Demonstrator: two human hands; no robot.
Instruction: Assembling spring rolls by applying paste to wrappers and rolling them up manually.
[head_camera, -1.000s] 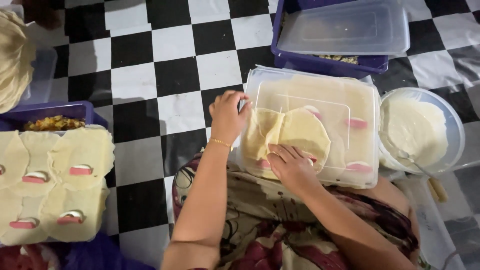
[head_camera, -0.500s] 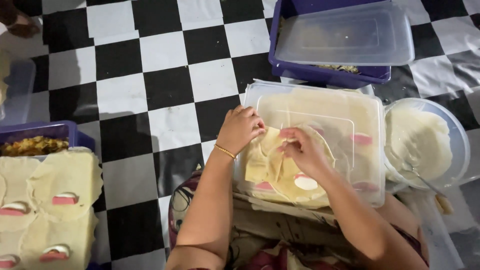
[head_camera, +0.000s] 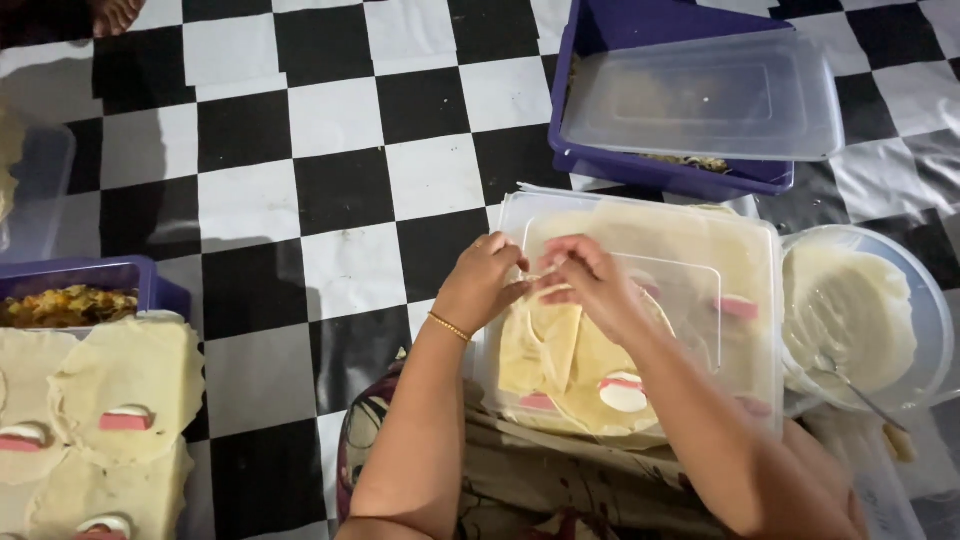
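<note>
**Wrapper edge pinched between both hands over the tub lid**

Floor first, since it's the biggest thing going: black-and-white checkered floor (head_camera: 330, 200), and everything sits straight on it, no surface involved. On the person's lap rests a clear plastic lid (head_camera: 700, 300) used as a work board, with thin pale wrappers spread on it. The one being worked is the round wrapper (head_camera: 570, 365) at the near-left part of the lid, with a white egg slice and pink sausage strip (head_camera: 622, 390) at its near edge.

Key relation: the wrapper's far edge is right at the fingertips, and the rest of it lies toward the body from there. Left hand (head_camera: 485, 280) and right hand (head_camera: 590, 280) meet over that far edge, fingers closed in a pinch on the dough, almost touching each other. Neither is clearly nearer; both are on it. The filling sits well apart from the pinch, on the body side.

Containers: purple tub (head_camera: 650, 100) beyond, a clear lid resting askew on top, some filling just showing under it. Clear bowl (head_camera: 930, 320) to the right holds pale batter or paste with a spoon (head_camera: 860, 395) in it. Far left, another purple tub (head_camera: 90, 290) holds chopped yellowish filling, and below it more wrappers (head_camera: 130, 380) lie flat with egg and sausage pieces.
</note>
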